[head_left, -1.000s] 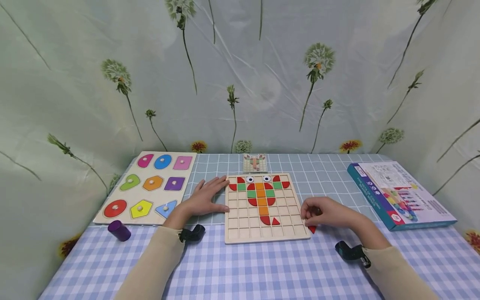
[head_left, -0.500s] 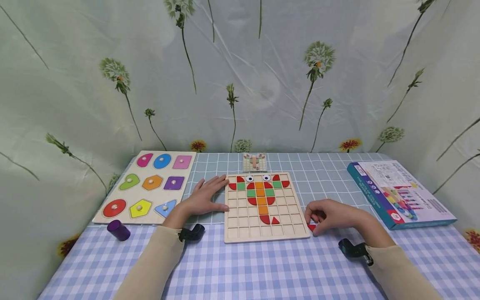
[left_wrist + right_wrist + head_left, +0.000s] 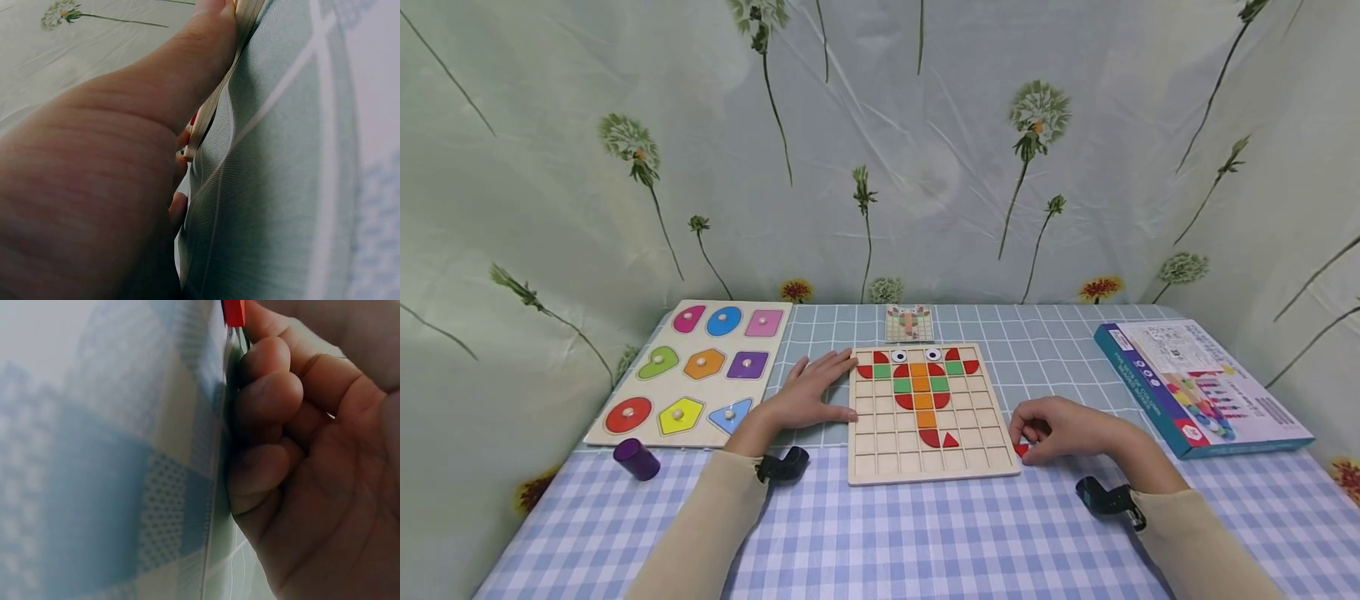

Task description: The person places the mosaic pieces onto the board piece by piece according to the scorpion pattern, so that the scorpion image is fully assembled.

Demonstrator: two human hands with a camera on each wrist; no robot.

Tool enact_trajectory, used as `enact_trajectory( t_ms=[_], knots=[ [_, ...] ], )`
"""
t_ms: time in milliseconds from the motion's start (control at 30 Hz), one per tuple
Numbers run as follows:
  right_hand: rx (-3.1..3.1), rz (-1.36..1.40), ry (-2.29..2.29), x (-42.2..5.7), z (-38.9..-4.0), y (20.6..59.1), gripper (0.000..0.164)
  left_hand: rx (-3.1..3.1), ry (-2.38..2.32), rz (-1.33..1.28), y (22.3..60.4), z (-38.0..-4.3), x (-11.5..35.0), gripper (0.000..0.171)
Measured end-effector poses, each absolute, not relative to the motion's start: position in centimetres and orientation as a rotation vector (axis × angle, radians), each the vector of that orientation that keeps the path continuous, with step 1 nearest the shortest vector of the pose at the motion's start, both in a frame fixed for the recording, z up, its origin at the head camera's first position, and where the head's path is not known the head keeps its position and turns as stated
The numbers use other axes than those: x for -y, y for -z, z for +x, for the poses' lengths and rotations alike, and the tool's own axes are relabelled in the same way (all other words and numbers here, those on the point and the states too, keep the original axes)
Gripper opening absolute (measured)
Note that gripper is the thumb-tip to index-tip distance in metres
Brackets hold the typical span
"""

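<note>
A square wooden grid board [image 3: 887,458] lies on the table, bearing red, green and orange pieces plus two round eye pieces. My left hand [image 3: 808,396] rests along its left edge, fingers straight, thumb at the rim. Just off the board's lower right corner, my right hand [image 3: 1063,429] pinches a small red piece [image 3: 1021,449] between thumb and index finger, low over the cloth. In the right wrist view this red piece [image 3: 235,312] shows at the fingertips, while the other fingers curl inward. A loose-looking red triangle [image 3: 951,440] sits on the board near the bottom.
A small pattern card [image 3: 910,325] lies behind the board. To the left are a knobbed shape puzzle [image 3: 700,396] and a purple cylinder [image 3: 637,460]. A flat boxed game [image 3: 1206,387] lies at the right. Checked cloth [image 3: 925,542] covers the front of the table.
My right hand has shifted slightly right, away from the board's edge, and its thumb and index finger have closed around the red piece. My left hand stays in place.
</note>
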State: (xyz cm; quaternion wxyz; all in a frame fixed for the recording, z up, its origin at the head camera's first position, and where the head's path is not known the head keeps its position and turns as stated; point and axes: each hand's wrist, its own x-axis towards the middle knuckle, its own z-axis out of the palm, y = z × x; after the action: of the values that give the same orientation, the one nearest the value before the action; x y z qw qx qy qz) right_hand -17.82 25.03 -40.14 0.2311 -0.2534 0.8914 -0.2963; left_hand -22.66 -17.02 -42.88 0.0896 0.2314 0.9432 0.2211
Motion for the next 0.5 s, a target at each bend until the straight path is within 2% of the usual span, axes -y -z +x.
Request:
enact_trajectory(
  t_ms=[500],
  knots=[
    [-2.532, -0.704, 0.849, -25.02, -17.85, 40.21, 0.017, -2.804, -0.662, 0.684, 42.80, -22.63, 16.97, 0.095]
  ],
)
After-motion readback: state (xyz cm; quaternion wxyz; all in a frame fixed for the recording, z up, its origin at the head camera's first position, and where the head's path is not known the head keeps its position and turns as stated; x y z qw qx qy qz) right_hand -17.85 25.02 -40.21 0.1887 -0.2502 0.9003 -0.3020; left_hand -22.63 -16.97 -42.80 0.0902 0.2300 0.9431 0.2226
